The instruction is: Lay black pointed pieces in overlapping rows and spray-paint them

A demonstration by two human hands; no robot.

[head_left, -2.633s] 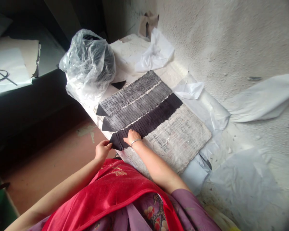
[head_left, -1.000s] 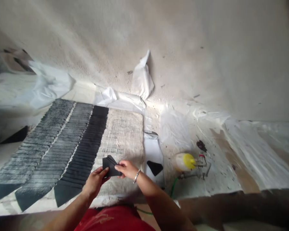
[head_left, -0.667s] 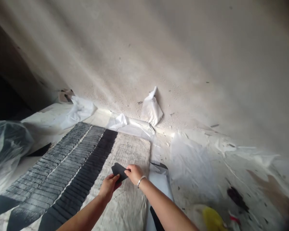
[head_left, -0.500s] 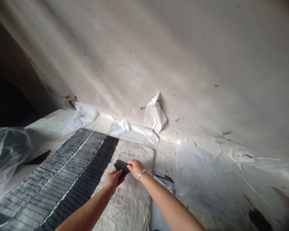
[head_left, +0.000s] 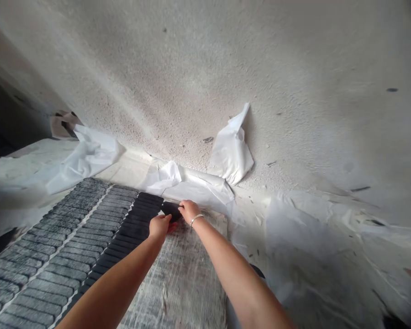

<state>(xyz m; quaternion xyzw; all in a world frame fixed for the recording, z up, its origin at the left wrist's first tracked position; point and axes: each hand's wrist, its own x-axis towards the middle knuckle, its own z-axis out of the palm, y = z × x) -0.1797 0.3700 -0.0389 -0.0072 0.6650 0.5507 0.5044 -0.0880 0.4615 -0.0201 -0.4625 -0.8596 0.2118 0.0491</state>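
Observation:
A small dark flat piece (head_left: pixel 172 210) lies between my two hands at the far end of the worn board (head_left: pixel 188 274). My left hand (head_left: pixel 160 226) is closed on its near left edge. My right hand (head_left: pixel 189 210), with a pale bracelet at the wrist, pinches its right side. The piece is beside the top of a row of dark overlapping strips (head_left: pixel 137 224). Left of that run two rows of grey overlapping strips (head_left: pixel 85 237), with pale gaps between the rows. My fingers hide part of the piece, and I cannot tell its material.
Behind the board rises a rough plaster-like wall (head_left: pixel 192 91). Crumpled white sheets (head_left: pixel 85 151) and a white plastic bag (head_left: pixel 233 151) lie along its foot. On the right, a translucent sheet (head_left: pixel 294 228) covers the surface. A brown crumpled scrap (head_left: pixel 64 124) sits at the far left.
Both hands have moved forward with the dark piece, from above the board to its far end, beside the dark row. The view has come closer to the wall.

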